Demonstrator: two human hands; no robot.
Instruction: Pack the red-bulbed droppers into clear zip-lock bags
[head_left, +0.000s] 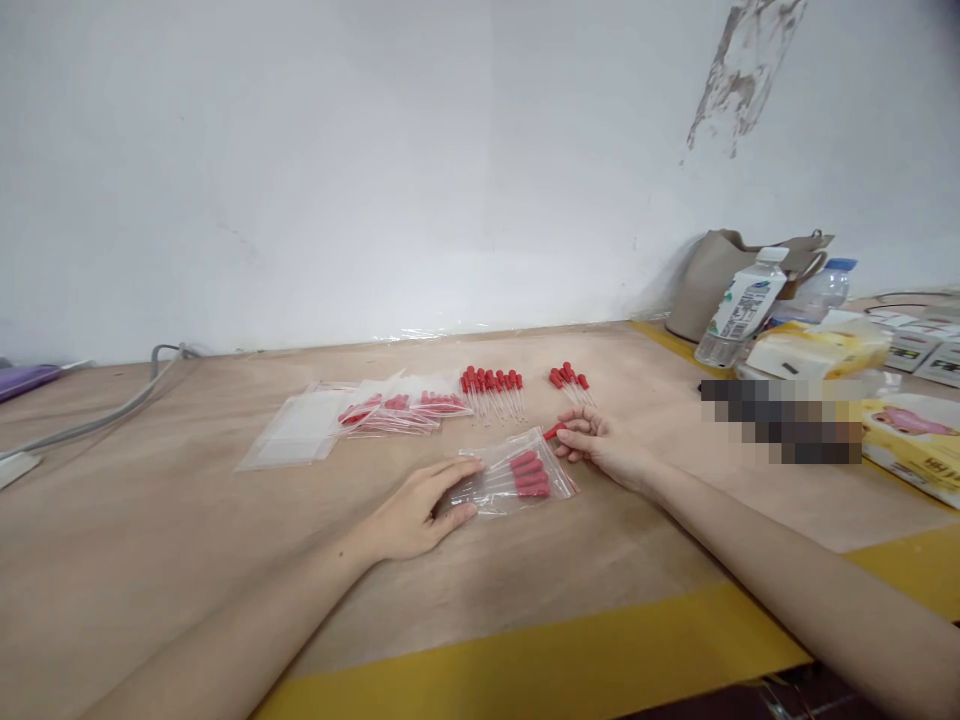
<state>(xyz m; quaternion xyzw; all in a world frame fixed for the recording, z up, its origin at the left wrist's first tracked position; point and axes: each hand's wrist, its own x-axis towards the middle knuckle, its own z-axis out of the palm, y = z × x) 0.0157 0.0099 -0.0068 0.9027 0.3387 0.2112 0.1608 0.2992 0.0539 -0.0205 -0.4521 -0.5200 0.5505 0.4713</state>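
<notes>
A clear zip bag lies on the table with several red-bulbed droppers inside, bulbs towards its right end. My left hand grips the bag's left end, thumb at the near side and fingers at the far side. At the bag's right end, my right hand pinches one more dropper by its red bulb. This dropper's stem points left into the bag's mouth; the clear film makes its tip hard to see. Beyond the hands, loose droppers lie in a larger group and a smaller group.
Filled bags overlap beside flat bags at left. A grey cable runs along the far left. On the right are a water bottle, a beige handbag and yellow tissue packs. Yellow tape marks the front edge.
</notes>
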